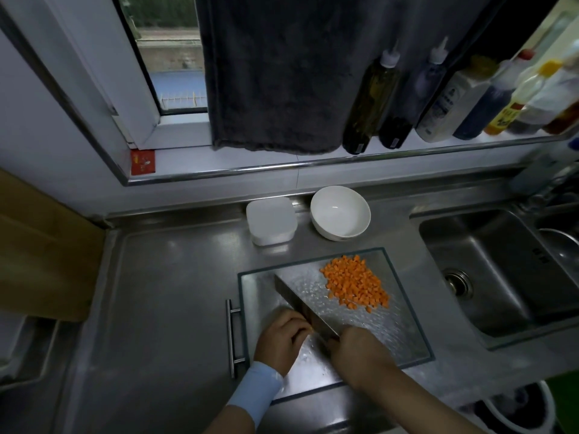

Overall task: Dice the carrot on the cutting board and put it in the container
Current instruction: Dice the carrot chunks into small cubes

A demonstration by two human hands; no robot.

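The knife (300, 302) is gripped by its handle in the right hand (360, 355), blade down on the cutting board (404, 333). A small carrot piece (310, 329) is held under the curled fingers of the left hand (280, 338), against the blade. Diced carrot (355, 286) is heaped on the board's far side, and the container (271, 220) is set beyond it on the desk (172, 292).

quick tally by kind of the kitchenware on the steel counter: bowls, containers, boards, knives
white bowl: 1
white square container: 1
glass cutting board: 1
cleaver: 1
total: 4
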